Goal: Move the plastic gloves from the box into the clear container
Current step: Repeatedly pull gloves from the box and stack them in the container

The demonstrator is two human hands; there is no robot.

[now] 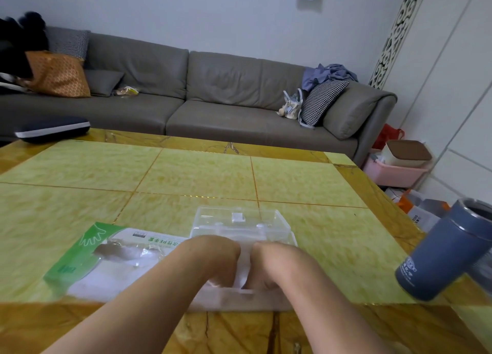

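Clear plastic container (241, 224) sits at twelve o'clock from my wrists. My left hand (213, 260) and right hand (266, 263) are bent down together over a pale stack of plastic gloves (241, 276) — fingers hidden, so I cannot tell their grip. Green-and-white glove packet (106, 258) lies at nine o'clock — blue tumbler (447, 250) at three

Fingers and container front hidden

Both the left hand (213, 258) and right hand (271, 260) bend away at the wrist, so their fingers and grip cannot be seen; they cover the clear container's (241, 224) near side. The blue tumbler (439, 252) at the table's right edge is blurred and cut off.
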